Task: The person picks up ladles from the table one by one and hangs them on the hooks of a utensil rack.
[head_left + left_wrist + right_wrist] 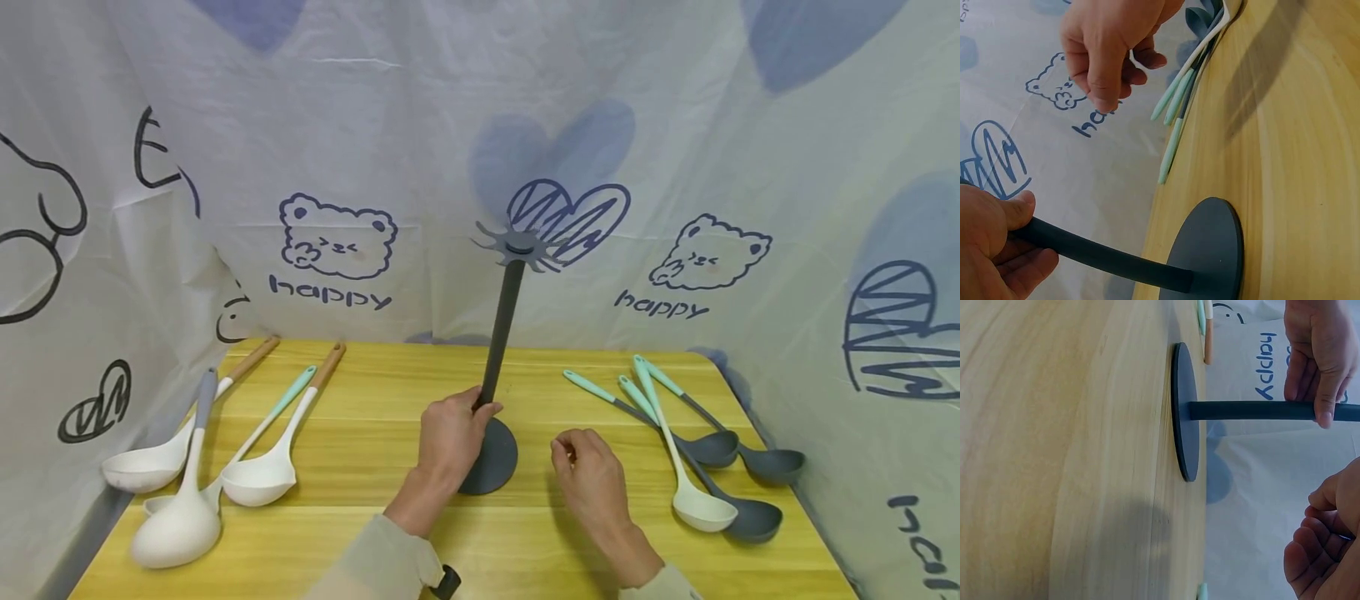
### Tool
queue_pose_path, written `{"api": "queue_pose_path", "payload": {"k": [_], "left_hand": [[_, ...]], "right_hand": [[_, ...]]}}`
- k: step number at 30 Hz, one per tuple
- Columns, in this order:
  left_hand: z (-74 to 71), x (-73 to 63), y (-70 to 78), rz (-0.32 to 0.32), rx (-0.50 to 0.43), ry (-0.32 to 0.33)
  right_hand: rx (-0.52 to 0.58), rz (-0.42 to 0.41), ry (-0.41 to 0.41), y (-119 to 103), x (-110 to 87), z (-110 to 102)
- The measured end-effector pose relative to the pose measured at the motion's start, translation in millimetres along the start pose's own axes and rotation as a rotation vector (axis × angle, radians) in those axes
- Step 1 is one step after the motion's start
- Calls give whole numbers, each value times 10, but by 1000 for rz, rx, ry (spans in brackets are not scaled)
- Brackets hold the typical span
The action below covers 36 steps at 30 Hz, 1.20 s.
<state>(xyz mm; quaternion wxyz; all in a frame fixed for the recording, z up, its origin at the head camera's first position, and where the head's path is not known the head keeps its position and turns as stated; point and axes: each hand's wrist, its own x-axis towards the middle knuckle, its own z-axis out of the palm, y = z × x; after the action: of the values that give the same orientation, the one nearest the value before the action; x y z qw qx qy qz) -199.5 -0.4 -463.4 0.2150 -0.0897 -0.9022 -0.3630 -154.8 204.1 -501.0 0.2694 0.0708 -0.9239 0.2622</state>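
Stand (502, 325) is occupying the middle of the surface (360, 467), its pole (493, 367) leaning rightward in the head view, its crown (520, 242) of curved hooks showing at the top and its round base (491, 467) lying low (how fully the base is touching the surface, the views are leaving unclear). The left hand (450, 437) is gripping the pole a little above the base, thumb and fingers pressing round it. The right hand (596, 479) is hovering just right of the stand, apart from it, its fingers curling loosely and holding nothing. Well to the left, four white ladles (258, 482) are lying clustered, some overlapping, their handles (328, 365) pointing away from the person. To the right, three dark ladles (752, 520) and one pale ladle (705, 508) are lying crossed, all showing mint handles. Behind, a printed cloth (450, 150) is hanging
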Motion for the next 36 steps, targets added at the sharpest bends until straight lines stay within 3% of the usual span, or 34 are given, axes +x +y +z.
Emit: {"api": "queue_pose_path", "payload": {"k": [7, 18, 22, 27, 32, 36], "left_hand": [[58, -29, 18, 42, -8, 42], [81, -38, 14, 27, 0, 50], [36, -24, 16, -13, -19, -20], [-99, -64, -47, -93, -88, -124], [-263, -153, -216, -150, -139, -112], [-382, -261, -386, -226, -138, -89]], "right_hand": [[9, -31, 24, -9, 3, 29], [42, -47, 26, -83, 61, 74], [86, -22, -10, -168, 124, 73], [218, 39, -92, -331, 283, 62], [379, 40, -129, -521, 472, 62], [438, 7, -128, -631, 544, 75]]}}
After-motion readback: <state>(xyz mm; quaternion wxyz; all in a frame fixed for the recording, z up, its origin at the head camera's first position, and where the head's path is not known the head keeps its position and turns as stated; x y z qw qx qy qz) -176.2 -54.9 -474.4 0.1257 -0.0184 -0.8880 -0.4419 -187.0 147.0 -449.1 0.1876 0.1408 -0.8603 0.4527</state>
